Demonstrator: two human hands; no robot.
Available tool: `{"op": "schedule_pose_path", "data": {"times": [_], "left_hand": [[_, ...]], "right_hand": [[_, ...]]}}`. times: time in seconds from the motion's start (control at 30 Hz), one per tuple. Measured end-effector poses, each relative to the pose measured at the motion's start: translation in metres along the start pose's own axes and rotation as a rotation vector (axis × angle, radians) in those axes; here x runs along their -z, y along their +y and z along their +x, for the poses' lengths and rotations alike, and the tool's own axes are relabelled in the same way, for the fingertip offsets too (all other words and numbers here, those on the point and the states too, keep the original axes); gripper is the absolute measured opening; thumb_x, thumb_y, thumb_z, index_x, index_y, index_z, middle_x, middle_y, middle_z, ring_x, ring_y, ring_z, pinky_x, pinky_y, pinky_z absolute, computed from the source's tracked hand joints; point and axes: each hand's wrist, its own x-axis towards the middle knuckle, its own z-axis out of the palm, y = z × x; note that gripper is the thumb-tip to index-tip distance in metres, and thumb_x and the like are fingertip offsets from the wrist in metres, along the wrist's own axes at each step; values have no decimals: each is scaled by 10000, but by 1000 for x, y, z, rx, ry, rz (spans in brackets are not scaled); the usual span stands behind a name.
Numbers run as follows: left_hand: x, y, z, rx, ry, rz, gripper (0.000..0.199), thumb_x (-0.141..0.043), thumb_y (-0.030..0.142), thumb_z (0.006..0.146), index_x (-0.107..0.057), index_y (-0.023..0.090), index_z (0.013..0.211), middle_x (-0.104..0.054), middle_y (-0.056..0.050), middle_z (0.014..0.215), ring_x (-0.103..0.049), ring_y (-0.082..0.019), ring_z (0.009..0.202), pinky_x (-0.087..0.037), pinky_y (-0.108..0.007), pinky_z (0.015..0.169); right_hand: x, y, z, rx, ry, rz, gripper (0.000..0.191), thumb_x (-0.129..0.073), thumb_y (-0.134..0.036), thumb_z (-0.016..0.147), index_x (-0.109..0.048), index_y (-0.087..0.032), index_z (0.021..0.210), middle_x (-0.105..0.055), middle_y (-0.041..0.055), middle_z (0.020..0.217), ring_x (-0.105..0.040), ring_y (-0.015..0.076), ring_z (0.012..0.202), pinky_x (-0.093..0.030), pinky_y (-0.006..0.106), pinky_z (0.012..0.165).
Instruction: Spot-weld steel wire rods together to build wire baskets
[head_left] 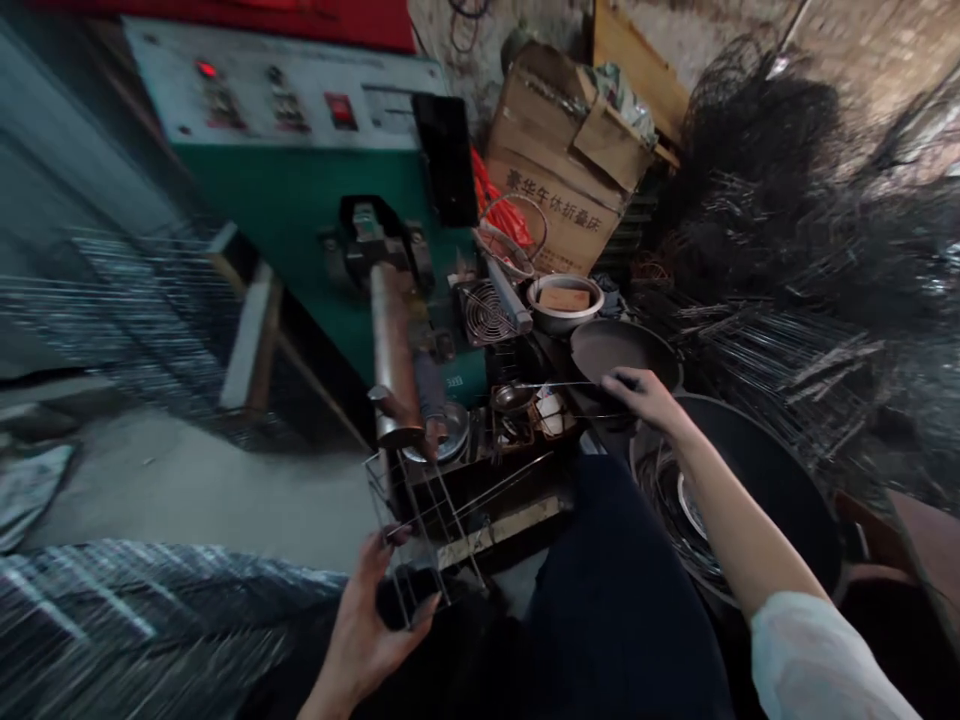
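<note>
My left hand [375, 610] grips the near end of a small wire rack [431, 510], its thumb and fingers on the thin wires. The rack's far end lies just below the copper-coloured lower electrode arm [397, 370] of a green welding machine [285, 200]. Over to the right, my right hand [641, 395] pinches a thin metal wire [555, 384] that points left. Under that hand are a dark round pan [626, 350] and the rim of a large black basin [780, 470] holding coiled wire.
Tangled wire pieces [787, 330] fill the right side. A cardboard box [562, 170] stands behind a white bowl [566, 300] with a block in it. Wire grids [135, 310] lean at left, and blurred wire panels [150, 620] lie at lower left. A phone [444, 160] is on the machine.
</note>
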Motion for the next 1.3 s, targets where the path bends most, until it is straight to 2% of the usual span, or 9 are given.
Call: {"op": "schedule_pose_path", "data": {"times": [0.1, 0.27, 0.4, 0.5, 0.63, 0.77, 0.93, 1.13, 1.3], "left_hand": [[0, 3, -9, 21, -4, -29, 865, -761, 429, 795, -336, 203, 1514, -603, -220, 1410, -638, -430, 1294, -526, -655, 1083], [2, 6, -15, 39, -24, -66, 899, -751, 349, 797, -272, 192, 1541, -549, -227, 1453, -602, -396, 1342, -501, -604, 1130], [1, 7, -18, 24, -51, -79, 960, -746, 312, 786, -203, 208, 1570, -517, -221, 1482, -568, -387, 1378, -472, -613, 1155], [0, 8, -20, 27, -31, -35, 1045, -792, 304, 730, -197, 208, 1583, -493, -225, 1506, -541, -414, 1396, -442, -636, 1171], [-1, 9, -21, 30, -3, -42, 1042, -812, 283, 690, -264, 202, 1572, -488, -209, 1515, -537, -419, 1393, -424, -631, 1187], [-2, 12, -19, 7, 25, -58, 1056, -809, 281, 689, -246, 203, 1580, -495, -208, 1505, -535, -420, 1393, -422, -637, 1185], [-2, 15, -13, -5, 66, -98, 1004, -801, 291, 684, -312, 204, 1556, -505, -191, 1495, -553, -406, 1373, -435, -609, 1184], [-3, 11, -8, 6, 69, -121, 1047, -810, 282, 662, -282, 210, 1563, -512, -197, 1492, -571, -409, 1356, -446, -629, 1165], [-4, 16, 0, 4, 103, -146, 979, -809, 285, 643, -371, 216, 1517, -546, -167, 1437, -598, -378, 1310, -494, -586, 1136]], "right_hand": [[-39, 6, 18, 16, 19, 85, 634, -606, -798, 820, -498, -200, 642, -429, -34, 619, -403, 125, 633, -319, 255, 589], [-103, 4, 16, -4, -171, 205, 630, -593, -798, 828, -572, -182, 697, -475, -9, 674, -422, 143, 677, -319, 262, 604], [-136, -8, 10, 15, -157, 234, 609, -644, -747, 824, -491, -196, 616, -389, -23, 636, -363, 131, 649, -292, 270, 593], [-146, -17, 7, 58, -158, 237, 648, -688, -744, 783, -388, -214, 561, -315, -36, 609, -310, 118, 613, -254, 275, 569], [-156, -20, 6, 52, -210, 200, 684, -694, -790, 734, -359, -224, 547, -287, -42, 596, -281, 110, 587, -212, 278, 544], [-165, -16, 7, 30, -249, 185, 700, -687, -806, 728, -337, -228, 548, -265, -46, 595, -271, 110, 591, -207, 277, 549], [-166, -13, 9, 20, -277, 156, 691, -687, -807, 727, -356, -228, 552, -284, -43, 595, -283, 114, 593, -217, 279, 552], [-167, -8, 14, 3, -265, 139, 696, -713, -794, 700, -323, -239, 544, -262, -51, 585, -262, 109, 581, -198, 280, 541], [-170, 0, 21, 8, -257, 148, 672, -720, -760, 721, -331, -237, 558, -272, -53, 588, -272, 109, 586, -203, 276, 545]]}}
